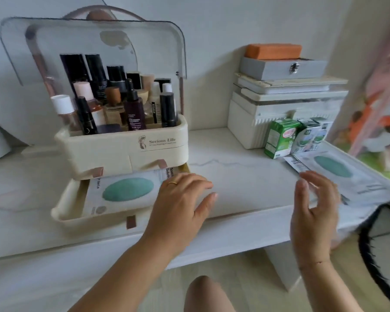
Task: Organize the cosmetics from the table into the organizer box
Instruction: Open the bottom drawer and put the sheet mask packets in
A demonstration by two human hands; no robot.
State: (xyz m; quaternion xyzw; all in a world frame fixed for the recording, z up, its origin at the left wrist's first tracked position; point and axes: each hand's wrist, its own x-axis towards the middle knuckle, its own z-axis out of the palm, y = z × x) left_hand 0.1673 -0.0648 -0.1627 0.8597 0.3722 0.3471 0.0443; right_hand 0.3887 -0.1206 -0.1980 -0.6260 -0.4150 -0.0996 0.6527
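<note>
A cream organizer box (122, 152) stands on the white table with its clear lid (92, 41) raised and several bottles (133, 109) upright in its top tray. Its bottom drawer (63, 212) is pulled out, and a white sheet-mask packet with a green oval (124, 190) lies flat inside. My left hand (180, 199) rests at the drawer's right end, fingers spread, holding nothing. My right hand (313, 210) hovers open next to a stack of similar mask packets (338, 174) at the table's right edge.
Behind the packets stand small green and white cartons (279, 138). A cream storage box (279, 109) carries a grey case (282, 66) and an orange block (273, 50). A black-rimmed object (383, 244) sits low at the right. My knee (207, 293) is under the table edge.
</note>
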